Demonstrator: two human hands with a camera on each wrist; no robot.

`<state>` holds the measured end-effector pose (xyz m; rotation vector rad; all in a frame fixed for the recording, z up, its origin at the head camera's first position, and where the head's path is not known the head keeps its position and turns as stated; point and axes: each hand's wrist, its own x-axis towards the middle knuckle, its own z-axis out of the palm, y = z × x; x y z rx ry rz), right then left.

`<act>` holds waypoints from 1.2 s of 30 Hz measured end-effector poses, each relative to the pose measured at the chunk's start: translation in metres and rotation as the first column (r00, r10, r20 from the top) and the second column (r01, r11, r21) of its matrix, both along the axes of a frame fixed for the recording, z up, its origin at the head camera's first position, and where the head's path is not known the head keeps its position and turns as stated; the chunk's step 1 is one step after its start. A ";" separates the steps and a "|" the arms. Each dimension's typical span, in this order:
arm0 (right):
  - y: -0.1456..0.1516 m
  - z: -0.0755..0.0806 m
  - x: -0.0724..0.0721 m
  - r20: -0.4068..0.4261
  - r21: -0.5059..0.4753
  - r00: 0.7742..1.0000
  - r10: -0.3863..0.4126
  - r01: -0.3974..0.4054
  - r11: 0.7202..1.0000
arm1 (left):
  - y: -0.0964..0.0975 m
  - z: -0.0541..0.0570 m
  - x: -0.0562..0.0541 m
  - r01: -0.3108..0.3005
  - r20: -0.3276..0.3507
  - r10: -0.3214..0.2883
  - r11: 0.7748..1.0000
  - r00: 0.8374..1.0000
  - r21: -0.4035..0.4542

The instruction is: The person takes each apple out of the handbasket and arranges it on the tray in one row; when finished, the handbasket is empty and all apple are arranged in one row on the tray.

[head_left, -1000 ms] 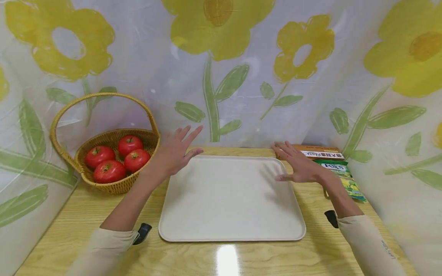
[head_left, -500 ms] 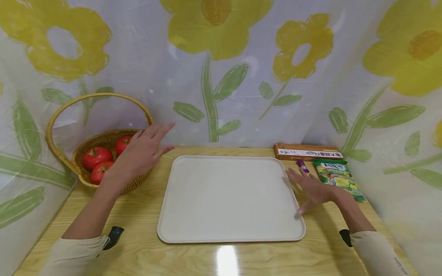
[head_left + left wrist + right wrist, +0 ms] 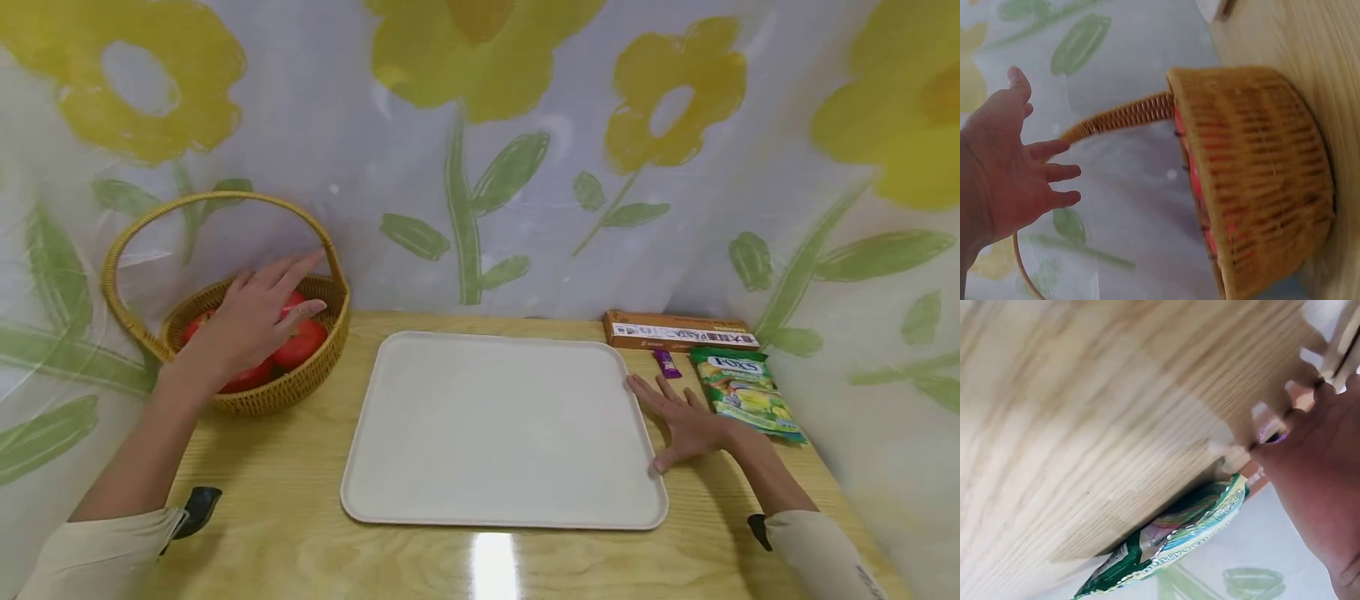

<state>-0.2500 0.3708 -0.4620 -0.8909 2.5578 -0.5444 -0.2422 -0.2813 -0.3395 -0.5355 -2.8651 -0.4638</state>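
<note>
My left hand (image 3: pixel 251 321) is over the wicker basket (image 3: pixel 330 350), fingers spread above the red apples (image 3: pixel 300 343) and partly hiding them. In the left wrist view this hand (image 3: pixel 1013 165) is apart from the basket's rim, near the arched handle (image 3: pixel 1125 115), and holds nothing. My right hand (image 3: pixel 690 425) is at the right edge of the off-white tray (image 3: pixel 502 425), fingers spread, with thumb and fingertips right at the rim. In the right wrist view the hand (image 3: pixel 1319 478) appears at the right, beside the tabletop.
Right of the tray lie a green FOX'S candy bag (image 3: pixel 746 392), a small purple wrapped sweet (image 3: pixel 666 364) and an orange-brown pasta box (image 3: pixel 678 331). A flower-printed curtain (image 3: pixel 540 250) stands behind the wooden table (image 3: pixel 405 558).
My left hand has moved left from above the tray's back corner to over the apples in the basket. The right hand has come down and toward me to the tray's right edge.
</note>
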 end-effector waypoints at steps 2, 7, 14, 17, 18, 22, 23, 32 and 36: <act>0.002 0.000 0.002 -0.012 -0.009 1.000 -0.004 0.004 1.000 | -0.007 0.001 -0.003 0.001 0.011 -0.001 1.000 1.000 -0.008; 0.006 -0.001 0.003 -0.014 -0.017 1.000 0.000 -0.001 1.000 | -0.025 0.004 -0.013 -0.009 0.086 0.016 0.997 0.996 -0.075; 0.013 -0.017 0.004 -0.001 -0.081 1.000 0.018 -0.018 0.997 | -0.048 0.009 -0.023 0.066 0.181 -0.037 0.985 0.983 -0.161; 0.013 -0.022 0.005 0.003 -0.107 1.000 0.023 -0.023 0.994 | -0.053 0.015 -0.024 0.133 0.181 -0.096 0.971 0.979 -0.200; 0.012 -0.022 0.006 0.000 -0.109 1.000 0.023 -0.023 0.994 | -0.055 0.015 -0.026 0.158 0.180 -0.120 0.964 0.976 -0.213; 0.010 -0.019 0.007 -0.023 -0.089 1.000 0.018 -0.020 0.996 | -0.056 0.015 -0.034 0.248 0.212 -0.197 0.937 0.957 -0.246; 0.010 -0.018 0.007 -0.030 -0.080 0.999 0.017 -0.019 0.997 | -0.055 0.014 -0.036 0.268 0.230 -0.213 0.932 0.950 -0.246; 0.010 -0.017 0.003 -0.046 -0.060 0.999 0.028 -0.030 0.998 | -0.054 0.001 -0.054 0.340 0.341 -0.266 0.923 0.902 -0.179; 0.008 -0.019 0.000 -0.037 -0.062 0.999 0.032 -0.034 0.998 | -0.048 -0.001 -0.059 0.336 0.418 -0.251 0.931 0.873 -0.142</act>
